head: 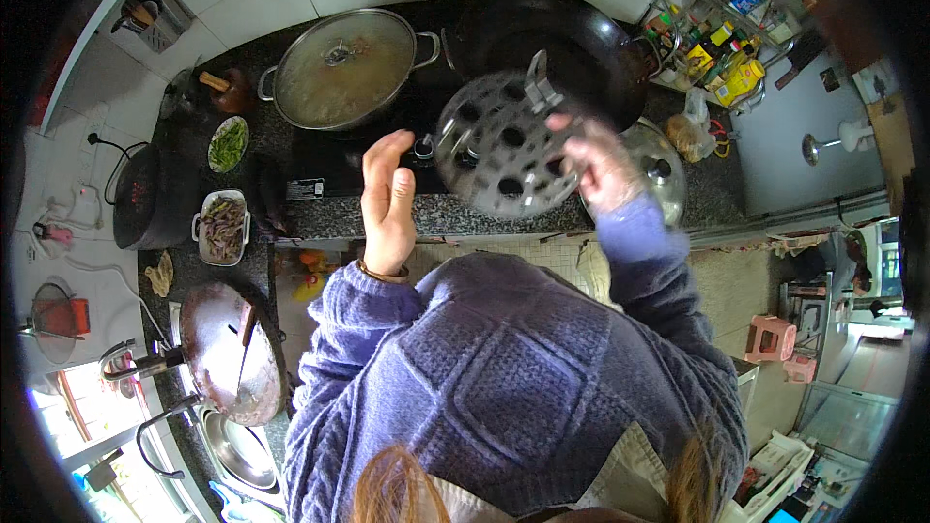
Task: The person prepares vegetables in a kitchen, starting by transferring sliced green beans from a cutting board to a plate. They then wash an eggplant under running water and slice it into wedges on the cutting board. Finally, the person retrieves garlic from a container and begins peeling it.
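My right hand [601, 160] grips the right edge of a round, perforated metal steamer rack [487, 167]. The rack hangs over the front of the black cooktop [341, 160]; it and the hand are blurred. A bent metal piece sticks up from its far edge. Free of any object, my left hand [389, 196] is raised left of the rack, thumb apart from the fingers. Beyond the rack sits a large black wok [538, 29]. A wide steel pot [290, 98] under a fogged glass lid [341, 80] stands at the back left.
On the left counter are a plate of chopped greens [229, 145], a white dish of sliced food [223, 226], and a knife [245, 330] on an upturned pan or lid [203, 356]. A glass lid [665, 192] lies right, near a rack of bottles [719, 73].
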Motion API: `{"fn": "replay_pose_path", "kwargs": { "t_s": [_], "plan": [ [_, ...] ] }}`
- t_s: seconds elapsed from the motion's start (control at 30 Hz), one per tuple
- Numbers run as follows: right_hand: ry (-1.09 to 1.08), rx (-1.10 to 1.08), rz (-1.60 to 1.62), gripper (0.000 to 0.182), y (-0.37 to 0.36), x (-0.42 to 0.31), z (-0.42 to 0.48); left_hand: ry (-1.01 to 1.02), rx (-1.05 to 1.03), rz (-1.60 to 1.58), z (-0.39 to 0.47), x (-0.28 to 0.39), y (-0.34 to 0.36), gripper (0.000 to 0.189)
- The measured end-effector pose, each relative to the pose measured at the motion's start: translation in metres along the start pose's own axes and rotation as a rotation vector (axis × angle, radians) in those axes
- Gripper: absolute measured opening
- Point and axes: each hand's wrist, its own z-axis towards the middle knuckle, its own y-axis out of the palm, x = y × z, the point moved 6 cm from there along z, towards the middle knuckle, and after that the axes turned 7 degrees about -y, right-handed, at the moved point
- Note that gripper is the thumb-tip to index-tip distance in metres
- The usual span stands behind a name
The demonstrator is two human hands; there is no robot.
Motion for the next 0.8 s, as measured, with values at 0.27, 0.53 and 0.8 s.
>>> {"fn": "replay_pose_path", "kwargs": {
  "t_s": [0.27, 0.53, 0.8],
  "plan": [
    [-0.581, -0.013, -1.766, 0.03, -0.055, -0.051, 0.126, -0.433, 0.254, -0.142, -0.039, -0.052, -0.04, 0.027],
    [-0.213, -0.451, -2.222, 0.024, -0.085, 0.058, 0.193, -0.526, 0.495, -0.084, -0.094, -0.078, -0.09, 0.03],
    [-0.062, -0.653, -2.099, 0.043, -0.084, 0.083, 0.199, -0.685, 0.607, -0.081, -0.121, -0.112, -0.127, 0.035]
  ]
}}
